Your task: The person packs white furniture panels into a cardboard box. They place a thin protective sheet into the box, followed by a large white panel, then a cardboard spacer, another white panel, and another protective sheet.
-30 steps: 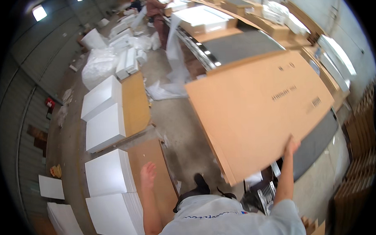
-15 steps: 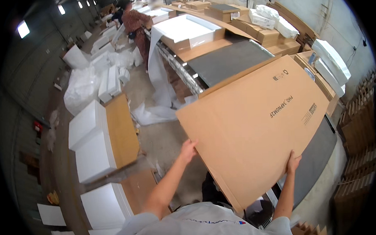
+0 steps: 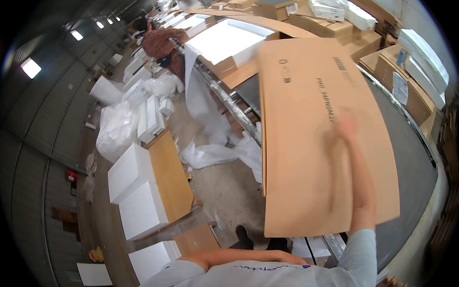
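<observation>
A large flat cardboard carton [image 3: 296, 181] lies lengthwise over the dark conveyor belt [image 3: 415, 187], its near end reaching toward my body. Over its middle is my right hand [image 3: 346, 125], smeared by motion. A shadow falls on the board beside it; whether the fingers touch the surface is unclear. My left forearm lies bent across my front, with my left hand [image 3: 286, 258] close to my shirt below the carton's near edge. The fingers of that hand do not show clearly. Farther up the belt sits an open carton [image 3: 227, 67] with a white foam-lined inside.
White foam blocks [image 3: 141, 210] on brown board stand on the floor at left. Crumpled wrapping film [image 3: 209, 154] trails beside the belt's metal rail [image 3: 222, 93]. A person [image 3: 163, 49] bends by the line farther off. Stacked cartons [image 3: 399, 77] line the right side.
The carton has turned and come down along the belt. My left hand has left its edge and drawn in to my body; my right hand has moved from its edge to over its middle.
</observation>
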